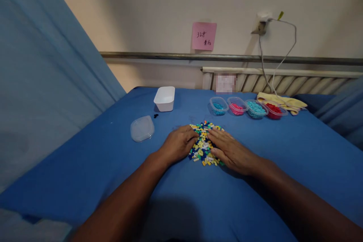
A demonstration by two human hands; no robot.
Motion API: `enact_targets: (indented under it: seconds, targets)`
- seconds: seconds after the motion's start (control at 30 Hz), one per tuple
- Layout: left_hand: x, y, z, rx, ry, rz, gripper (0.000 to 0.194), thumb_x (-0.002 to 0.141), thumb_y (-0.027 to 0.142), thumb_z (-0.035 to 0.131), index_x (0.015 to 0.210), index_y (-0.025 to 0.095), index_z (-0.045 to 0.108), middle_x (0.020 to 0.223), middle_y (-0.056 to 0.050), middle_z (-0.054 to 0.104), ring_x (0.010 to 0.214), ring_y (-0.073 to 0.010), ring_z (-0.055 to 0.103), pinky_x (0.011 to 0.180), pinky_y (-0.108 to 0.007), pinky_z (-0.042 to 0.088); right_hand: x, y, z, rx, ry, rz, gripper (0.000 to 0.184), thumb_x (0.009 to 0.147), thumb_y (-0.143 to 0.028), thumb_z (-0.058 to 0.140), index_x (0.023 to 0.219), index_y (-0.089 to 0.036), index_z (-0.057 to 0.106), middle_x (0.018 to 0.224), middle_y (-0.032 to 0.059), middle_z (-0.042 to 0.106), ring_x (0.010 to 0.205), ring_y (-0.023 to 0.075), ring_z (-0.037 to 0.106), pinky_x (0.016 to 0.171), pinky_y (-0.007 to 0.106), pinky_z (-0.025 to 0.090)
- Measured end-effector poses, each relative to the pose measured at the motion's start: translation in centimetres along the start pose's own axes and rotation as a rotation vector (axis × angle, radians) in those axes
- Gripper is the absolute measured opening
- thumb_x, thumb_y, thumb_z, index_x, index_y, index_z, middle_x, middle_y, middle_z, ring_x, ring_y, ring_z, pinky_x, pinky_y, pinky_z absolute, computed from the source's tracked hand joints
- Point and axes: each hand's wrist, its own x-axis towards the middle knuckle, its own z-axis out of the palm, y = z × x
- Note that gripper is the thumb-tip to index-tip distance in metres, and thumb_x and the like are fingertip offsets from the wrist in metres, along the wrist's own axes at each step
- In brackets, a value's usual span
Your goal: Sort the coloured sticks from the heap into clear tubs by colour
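A loose heap of small plastic pieces (203, 144) in yellow, white, dark blue and green lies on the blue sheet in front of me. My left hand (179, 143) touches the heap's left edge, its fingers loosely bent and the thumb a little apart; the fingertips are partly hidden. Across the right side of the heap, my right hand (231, 150) lies nearly flat with fingers stretched out and the thumb apart. Pieces show between the two hands, and some are covered by the right palm and fingers. Neither hand visibly grips a piece.
A white tub (165, 100) and a clear lid (142, 129) are at the left, with small black bits (155, 115) between them. Clear boxes of sorted pieces (218, 106) line the back right beside a yellow cloth (283, 101). A white cable (295, 38) hangs behind; a curtain (51, 64) borders the left.
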Motion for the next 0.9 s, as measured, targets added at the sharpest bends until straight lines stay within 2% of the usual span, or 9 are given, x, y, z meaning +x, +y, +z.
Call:
enact_targets:
  seconds: [0.1,0.17,0.37,0.6,0.8,0.9]
  targets:
    - [-0.1,-0.2,-0.5,0.018,-0.008,-0.019,0.019,0.107,0.024,0.060,0.111,0.022,0.078,0.101,-0.006,0.072,0.095,-0.0209,0.068,0.084,-0.033,0.053,-0.5,-0.4,-0.5,-0.026,-0.061,0.060,0.080,0.113,-0.067,0.036,0.174,-0.015,0.032,0.180,0.0156,0.024,0.169,0.0326,0.019,0.138,0.058,0.019]
    - [-0.2,-0.2,-0.8,0.042,-0.023,-0.053,0.020,0.107,0.025,0.058,0.109,0.022,0.078,0.101,-0.007,0.072,0.095,-0.0212,0.068,0.084,-0.034,0.053,-0.6,-0.9,-0.7,-0.012,-0.105,0.040,0.084,0.112,-0.070,0.036,0.175,-0.014,0.029,0.181,0.0154,0.020,0.169,0.0329,0.018,0.138,0.058,0.019]
    - [-0.2,0.0,-1.9,0.089,-0.111,-0.076,0.020,0.107,0.026,0.057,0.109,0.022,0.077,0.101,-0.007,0.071,0.093,-0.0217,0.068,0.080,-0.033,0.051,-0.7,-2.8,-0.8,-0.004,-0.129,-0.082,0.082,0.110,-0.070,0.043,0.175,-0.020,0.030,0.180,0.0126,0.022,0.169,0.0332,0.017,0.138,0.061,0.016]
    - [-0.6,0.2,-3.3,0.074,-0.200,-0.137,0.024,0.101,0.019,0.057,0.114,0.024,0.077,0.109,-0.006,0.072,0.094,-0.0219,0.069,0.082,-0.033,0.053,-1.0,-2.5,-0.4,-0.042,-0.112,-0.120,0.079,0.111,-0.067,0.046,0.173,-0.021,0.034,0.179,0.0121,0.027,0.168,0.0349,0.022,0.137,0.063,0.021]
    - [-0.7,0.6,-3.4,-0.020,-0.195,-0.038,0.024,0.105,0.021,0.054,0.116,0.022,0.075,0.110,-0.007,0.072,0.099,-0.0212,0.069,0.086,-0.032,0.052,-1.1,-3.3,0.2,-0.064,-0.096,-0.211,0.084,0.108,-0.070,0.049,0.174,-0.020,0.033,0.179,0.0131,0.026,0.168,0.0340,0.022,0.137,0.059,0.020]
    - [-0.7,0.7,-3.4,-0.056,-0.203,-0.031,0.021,0.105,0.021,0.055,0.114,0.021,0.074,0.112,-0.007,0.073,0.102,-0.0212,0.069,0.088,-0.032,0.053,-1.3,-3.6,0.5,-0.058,-0.075,-0.256,0.085,0.108,-0.069,0.053,0.174,-0.022,0.031,0.179,0.0127,0.027,0.168,0.0338,0.025,0.138,0.058,0.020]
